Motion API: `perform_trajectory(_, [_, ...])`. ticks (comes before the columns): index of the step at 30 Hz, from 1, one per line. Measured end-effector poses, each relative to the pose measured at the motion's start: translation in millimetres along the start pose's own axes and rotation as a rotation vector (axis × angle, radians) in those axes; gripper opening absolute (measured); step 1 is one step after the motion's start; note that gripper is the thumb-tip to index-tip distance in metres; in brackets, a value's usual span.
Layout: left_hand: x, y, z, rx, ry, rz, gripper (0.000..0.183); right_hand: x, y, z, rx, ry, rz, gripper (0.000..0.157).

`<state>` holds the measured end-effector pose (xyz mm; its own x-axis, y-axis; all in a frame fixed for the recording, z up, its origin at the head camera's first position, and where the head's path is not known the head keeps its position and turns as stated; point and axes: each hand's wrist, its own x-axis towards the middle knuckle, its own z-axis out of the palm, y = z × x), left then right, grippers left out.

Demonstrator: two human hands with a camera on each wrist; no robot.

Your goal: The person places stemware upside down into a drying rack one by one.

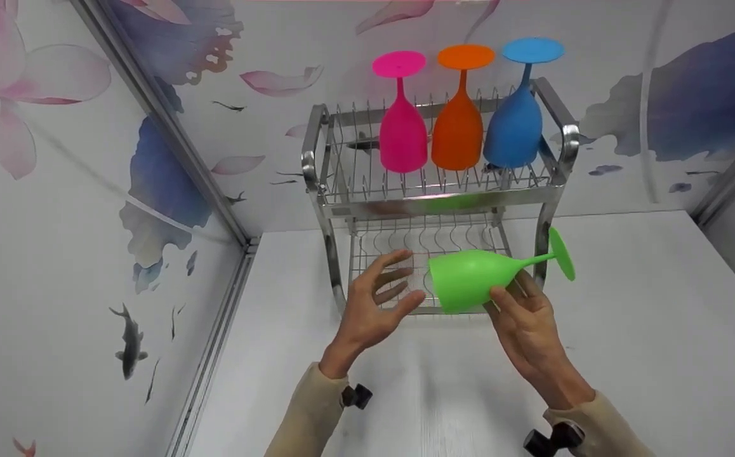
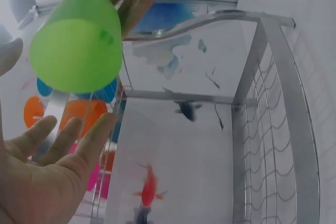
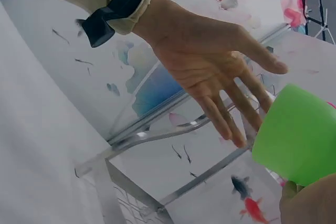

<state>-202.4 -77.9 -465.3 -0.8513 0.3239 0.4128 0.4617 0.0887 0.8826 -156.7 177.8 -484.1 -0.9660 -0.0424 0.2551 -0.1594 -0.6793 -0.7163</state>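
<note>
A green plastic goblet (image 1: 472,276) lies sideways in the air in front of the dish rack (image 1: 443,203), its mouth to the left and its round foot to the right. My right hand (image 1: 528,327) holds it from below, thumb on the bowl near the stem. Just left of the rim is my left hand (image 1: 370,304), its fingers spread and apart from the goblet. In the left wrist view the goblet's open mouth (image 2: 76,56) shows above the left hand's fingers. Pink (image 1: 403,136), orange (image 1: 457,133) and blue (image 1: 515,130) goblets stand upside down on the rack's upper tier.
The rack's lower wire tier (image 1: 367,251) sits behind the hands. A white table (image 1: 647,330) spreads around the rack. Printed panels with flowers and fish rise at the back and left, and a metal rail (image 1: 215,355) runs along the left edge.
</note>
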Motion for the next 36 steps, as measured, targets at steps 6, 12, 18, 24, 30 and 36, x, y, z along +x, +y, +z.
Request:
perform_trajectory(6, [-1.0,-16.8,-31.7,0.173,0.175,-0.007,0.058,10.9,-27.6,8.1,-0.241,0.042,0.009,0.056])
perform_trajectory(12, [-4.9,-37.8,-61.3,0.333,0.378,0.0,0.05,27.6,-58.3,27.2,-0.456,0.012,0.053,0.059])
perform_trajectory(18, [-9.0,-62.3,-72.4,0.408,0.499,-0.083,0.054,44.8,-92.3,50.5,-0.635,-0.127,0.074,0.059])
perform_trajectory(24, [-15.4,-88.5,-70.4,0.385,0.499,-0.18,0.051,56.7,-117.9,76.2,-0.819,-0.199,0.088,0.064])
perform_trajectory(30, [-16.4,-108.4,-69.4,0.278,0.546,-0.246,0.039,74.6,-133.8,102.6,-0.922,-0.296,0.079,0.059])
perform_trajectory(36, [-13.6,-118.0,-67.1,0.339,0.547,-0.192,0.033,100.2,-144.8,126.0,-1.007,-0.36,0.093,0.058])
